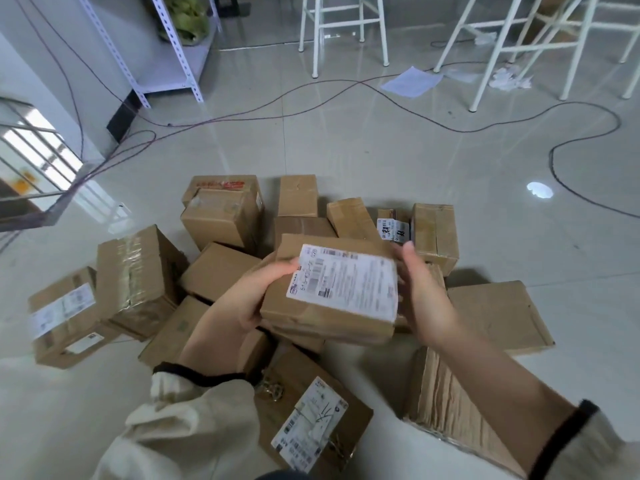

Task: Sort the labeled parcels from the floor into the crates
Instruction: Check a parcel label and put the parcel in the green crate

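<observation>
Cream sleeves point(194, 427) with dark cuffs fill the near edge of the view. Past them, both hands hold one flat cardboard parcel point(322, 320) above the heap of parcels point(221, 216) on the floor point(346, 150), its white label point(346, 282) turned upward.

The left hand point(242, 306) has its fingers curled under the parcel's left end and its thumb at the label's edge, so it is grasping the parcel. The right hand point(426, 299) lies against the right end, but it is blurred, and I cannot tell whether its fingers wrap the parcel or only steady it.

If the right hand is only resting there, a quick turn could tip the parcel off the left fingers and drop it back on the heap, knocking loose the boxes that lean on one another. The label looks smeared by motion, so a hurried reading could send it to the wrong crate. No crate is in view, which means a turn or a step is likely. A dark cable point(551, 161) loops across the floor beyond the heap, and a foot could catch on it.
</observation>
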The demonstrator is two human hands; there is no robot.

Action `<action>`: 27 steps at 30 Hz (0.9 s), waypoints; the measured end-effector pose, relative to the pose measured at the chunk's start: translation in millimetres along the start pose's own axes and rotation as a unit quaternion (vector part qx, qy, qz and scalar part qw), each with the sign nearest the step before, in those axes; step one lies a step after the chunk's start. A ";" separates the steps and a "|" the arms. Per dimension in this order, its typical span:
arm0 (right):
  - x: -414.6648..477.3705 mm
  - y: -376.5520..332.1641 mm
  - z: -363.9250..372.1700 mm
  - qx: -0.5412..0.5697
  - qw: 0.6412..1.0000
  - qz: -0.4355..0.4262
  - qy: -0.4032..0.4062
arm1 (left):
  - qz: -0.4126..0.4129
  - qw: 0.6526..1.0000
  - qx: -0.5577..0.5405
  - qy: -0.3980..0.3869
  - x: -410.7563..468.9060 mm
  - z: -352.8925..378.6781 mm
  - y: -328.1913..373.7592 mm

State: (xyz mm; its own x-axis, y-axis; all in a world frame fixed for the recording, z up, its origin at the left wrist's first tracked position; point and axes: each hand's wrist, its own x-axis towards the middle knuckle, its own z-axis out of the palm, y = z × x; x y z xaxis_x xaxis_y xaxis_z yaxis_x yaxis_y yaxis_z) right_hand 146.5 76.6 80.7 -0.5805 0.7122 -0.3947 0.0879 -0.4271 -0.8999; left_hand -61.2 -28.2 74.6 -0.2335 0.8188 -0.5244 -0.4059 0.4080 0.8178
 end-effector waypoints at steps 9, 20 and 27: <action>-3.5 3.4 -38.8 -0.102 0.940 0.197 -0.260 | -0.107 0.970 0.121 -0.182 6.0 11.5 9.3; 4.2 9.9 -27.1 -0.079 0.974 0.116 -0.177 | 0.037 0.998 0.006 0.056 6.0 9.9 7.1; 23.3 25.8 -19.5 0.095 0.984 0.009 -0.151 | 0.074 0.997 0.009 0.014 5.9 48.9 -15.9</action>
State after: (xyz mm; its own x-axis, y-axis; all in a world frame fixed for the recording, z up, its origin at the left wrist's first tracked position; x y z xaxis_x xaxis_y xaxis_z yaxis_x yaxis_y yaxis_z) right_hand 151.0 93.1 44.7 -0.7974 0.5174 -0.3105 -0.0363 -0.5548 -0.8312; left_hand -12.9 -10.1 70.1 -0.3140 0.8588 -0.4048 -0.3502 0.2915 0.8902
